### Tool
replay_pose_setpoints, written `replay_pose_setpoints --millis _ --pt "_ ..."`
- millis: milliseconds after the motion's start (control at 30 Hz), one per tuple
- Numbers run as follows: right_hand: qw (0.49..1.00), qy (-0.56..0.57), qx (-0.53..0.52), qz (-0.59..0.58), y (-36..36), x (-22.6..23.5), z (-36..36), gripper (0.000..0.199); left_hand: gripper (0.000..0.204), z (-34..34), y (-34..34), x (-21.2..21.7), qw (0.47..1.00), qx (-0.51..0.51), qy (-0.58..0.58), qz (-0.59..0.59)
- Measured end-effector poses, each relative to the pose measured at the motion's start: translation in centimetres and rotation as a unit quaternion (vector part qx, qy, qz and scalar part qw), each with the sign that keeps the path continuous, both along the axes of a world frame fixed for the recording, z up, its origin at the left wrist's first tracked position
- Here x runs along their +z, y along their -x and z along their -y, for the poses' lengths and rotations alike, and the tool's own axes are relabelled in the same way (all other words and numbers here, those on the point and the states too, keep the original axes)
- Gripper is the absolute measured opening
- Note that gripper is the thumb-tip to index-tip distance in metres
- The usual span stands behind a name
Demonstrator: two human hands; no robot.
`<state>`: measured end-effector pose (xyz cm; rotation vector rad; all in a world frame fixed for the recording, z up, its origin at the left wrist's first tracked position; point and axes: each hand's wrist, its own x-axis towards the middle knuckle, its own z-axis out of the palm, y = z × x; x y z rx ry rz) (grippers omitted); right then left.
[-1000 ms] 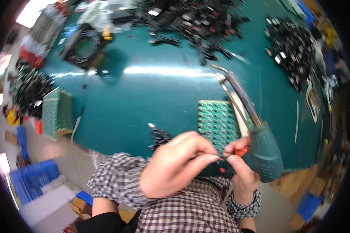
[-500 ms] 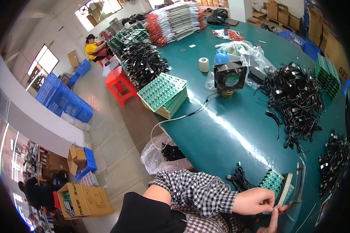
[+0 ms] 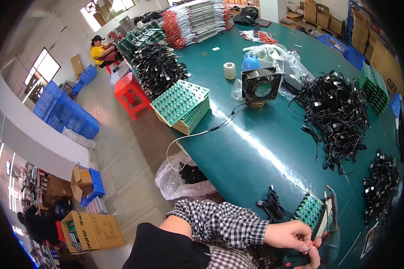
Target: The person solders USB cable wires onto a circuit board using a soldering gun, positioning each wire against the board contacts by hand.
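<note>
My left hand (image 3: 288,235), in a checked sleeve, is closed in a pinch at the lower right. Its fingertips meet those of my right hand (image 3: 314,259), which is only partly in view at the bottom edge. Something small and reddish shows between the fingers, too small to make out. Just beyond them lies a green circuit board panel (image 3: 308,209) with rows of small parts. Beside it is a long pale bar (image 3: 321,223). A tool with a teal handle and a bent metal tip (image 3: 334,210) stands right of the bar. A bundled black USB cable (image 3: 274,206) lies left of the panel.
A black fan (image 3: 261,86) stands mid-table, its cable trailing over the left edge. Stacked circuit boards (image 3: 180,105) sit at that edge. Heaps of black cables (image 3: 334,114) lie right. A red stool (image 3: 131,95) and a seated person (image 3: 104,53) are at far left.
The view has shifted slightly, so most things appear further left. My two hands remain fingertip to fingertip, with the right hand's fingers more closed now.
</note>
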<state>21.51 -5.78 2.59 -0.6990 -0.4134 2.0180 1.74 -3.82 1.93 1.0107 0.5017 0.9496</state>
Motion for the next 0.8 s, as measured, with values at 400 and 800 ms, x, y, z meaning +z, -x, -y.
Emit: replay_pose_setpoints --millis 400,800 --pt "0.986 -0.011 -0.092 0.142 3.5 1.3 -1.4 0.044 0.009 -0.5 2.3 0.8 0.982 -0.070 0.174 0.026" --pt "0.953 -0.079 -0.172 0.236 2.2 1.1 -1.7 0.035 0.006 -1.4 0.6 2.1 0.972 0.009 0.200 -0.126"
